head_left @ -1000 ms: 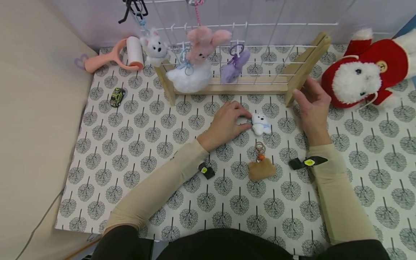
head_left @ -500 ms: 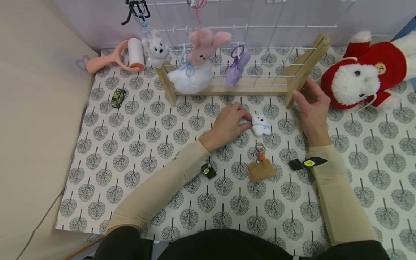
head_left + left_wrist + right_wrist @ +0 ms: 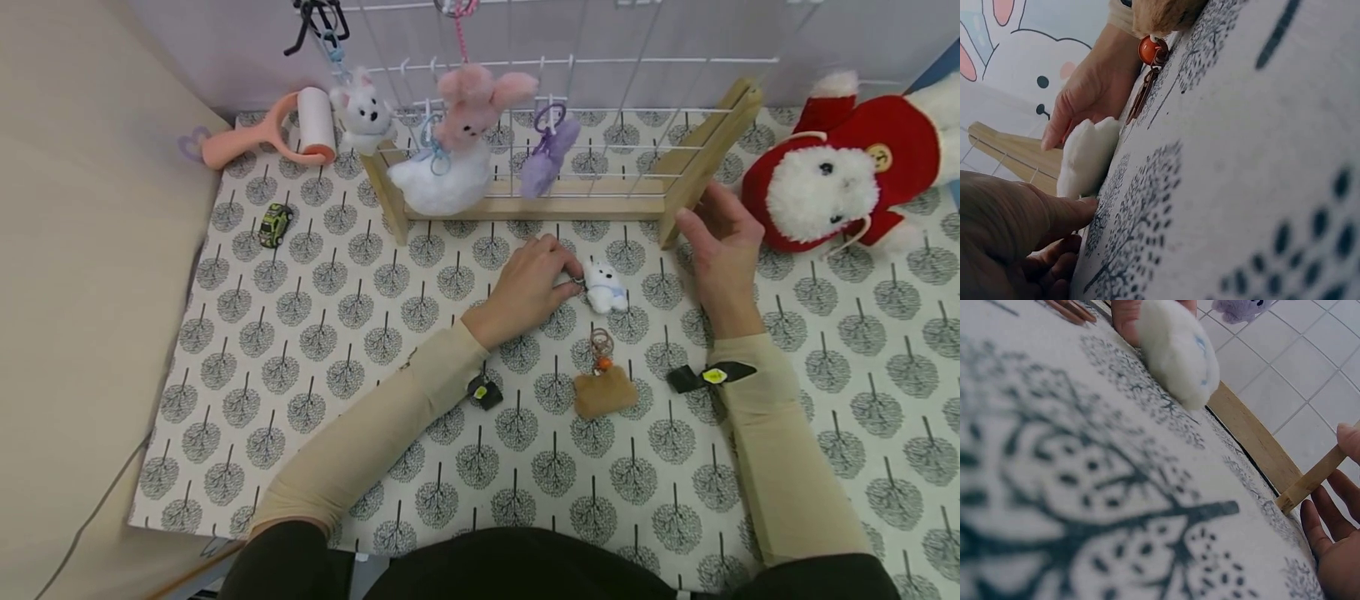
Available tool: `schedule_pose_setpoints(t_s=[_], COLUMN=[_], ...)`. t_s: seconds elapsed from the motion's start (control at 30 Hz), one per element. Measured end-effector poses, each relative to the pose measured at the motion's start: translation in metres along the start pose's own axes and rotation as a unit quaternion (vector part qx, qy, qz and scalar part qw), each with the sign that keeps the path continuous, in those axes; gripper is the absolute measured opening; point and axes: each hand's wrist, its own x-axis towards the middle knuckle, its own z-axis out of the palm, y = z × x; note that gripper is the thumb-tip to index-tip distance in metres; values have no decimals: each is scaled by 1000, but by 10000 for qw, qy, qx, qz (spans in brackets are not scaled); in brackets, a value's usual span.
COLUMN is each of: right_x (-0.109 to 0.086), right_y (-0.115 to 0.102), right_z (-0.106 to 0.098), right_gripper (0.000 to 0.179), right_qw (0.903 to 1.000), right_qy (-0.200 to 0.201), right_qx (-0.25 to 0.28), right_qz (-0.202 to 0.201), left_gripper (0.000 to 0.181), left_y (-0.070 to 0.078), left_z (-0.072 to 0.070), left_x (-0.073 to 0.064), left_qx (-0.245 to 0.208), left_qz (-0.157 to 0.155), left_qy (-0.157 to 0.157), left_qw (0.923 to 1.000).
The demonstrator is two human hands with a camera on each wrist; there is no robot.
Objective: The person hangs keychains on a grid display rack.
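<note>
A small white plush bear keychain [image 3: 606,287] with a light blue scarf lies on the patterned cloth. My left hand [image 3: 527,282] is at its head end, thumb and forefinger pinching its small metal ring, mostly hidden by the fingertips. In the left wrist view the plush [image 3: 1087,156] sits just beyond that thumb. My right hand [image 3: 726,250] grips the right wooden leg [image 3: 708,162] of the wire rack, thumb in front and fingers behind; the right wrist view shows thumb and fingers on either side of the wood [image 3: 1316,478]. Nearer me lies a brown plush keychain [image 3: 604,392].
From the wire rack hang a white bear [image 3: 366,112], a pink rabbit [image 3: 474,104], a white fluffy plush [image 3: 442,183] and a purple plush [image 3: 550,158]. A lint roller [image 3: 255,142] and toy car [image 3: 275,225] lie left; a red-clad plush [image 3: 840,171] lies right.
The white plush bear has shifted very slightly right, and a bit of its ring now shows at my left fingertips. My right hand stays on the rack's leg.
</note>
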Motion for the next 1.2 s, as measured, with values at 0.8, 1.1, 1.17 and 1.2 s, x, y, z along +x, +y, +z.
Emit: schedule_pose_setpoints(t_s=[0.8,1.1,1.17,1.2], right_x=[2,2,1,1], right_y=[-4,-5,-5,-5], right_z=[2,1,0,0], right_gripper=[48,49,49,50], right_qw=[9997,9998,9998,9997], right_qy=[84,86,91,91], right_qx=[194,195,193,203], right_qz=[-76,-34,25,36], left_gripper=[17,16,16,16], left_y=[11,46,52,55], left_z=[-46,-93,-104,-108], left_x=[-4,-4,-3,-2], left_qx=[-1276,-1553,-1597,-1631], left_qz=[940,1225,1299,1323], left_qy=[1031,1532,1655,1711], left_qw=[9820,9682,9645,9626])
